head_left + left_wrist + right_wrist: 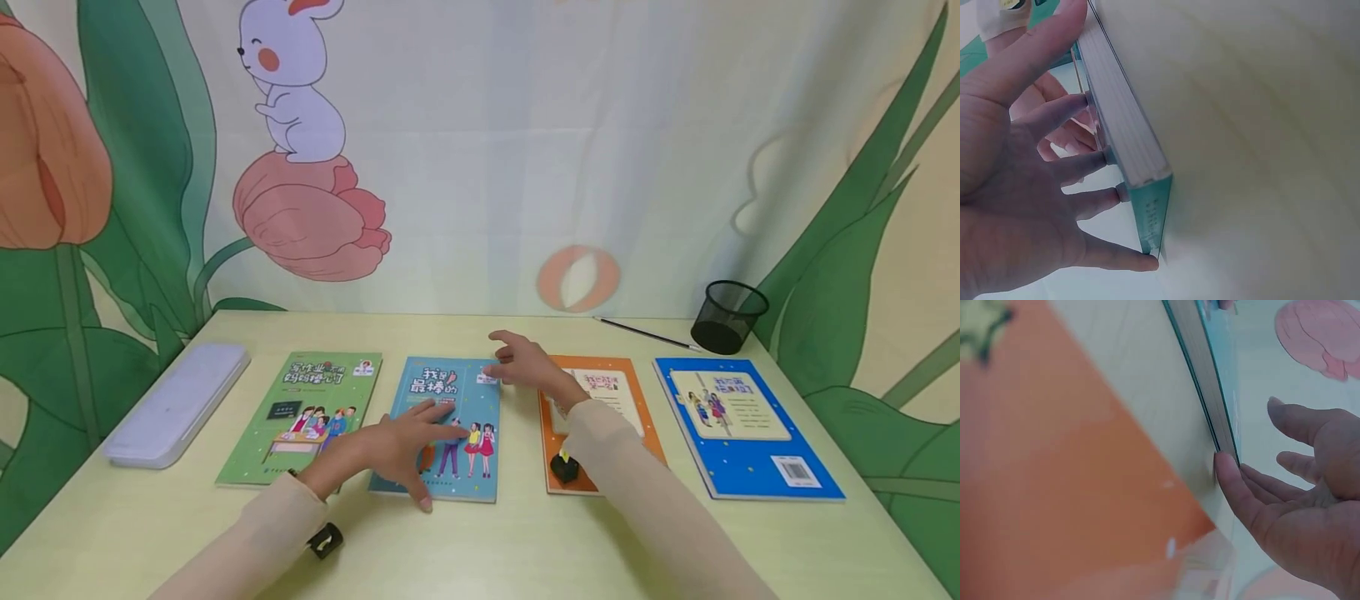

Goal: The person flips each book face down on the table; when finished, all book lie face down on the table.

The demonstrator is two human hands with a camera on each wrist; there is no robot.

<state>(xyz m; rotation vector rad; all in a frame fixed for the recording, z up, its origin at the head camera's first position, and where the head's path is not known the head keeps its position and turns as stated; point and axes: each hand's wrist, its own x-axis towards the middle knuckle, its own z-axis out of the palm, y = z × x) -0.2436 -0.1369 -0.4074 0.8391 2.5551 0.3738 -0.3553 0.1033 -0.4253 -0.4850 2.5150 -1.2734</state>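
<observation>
Teal book (442, 425) flat on tabletop (525, 542), left hand (401, 450) spread on its near cover, right hand (528, 367) open, touching its far right corner.

Left hand (401, 450) flat with fingers spread; right hand (528, 365) open, fingers extended forward.

Under the left hand (397, 450), the teal book (442, 429) has a glossy paper cover; the table (525, 542) beneath looks smooth and matt.

The teal book (450, 417) lies flat, cover up, second in the row of books.
</observation>
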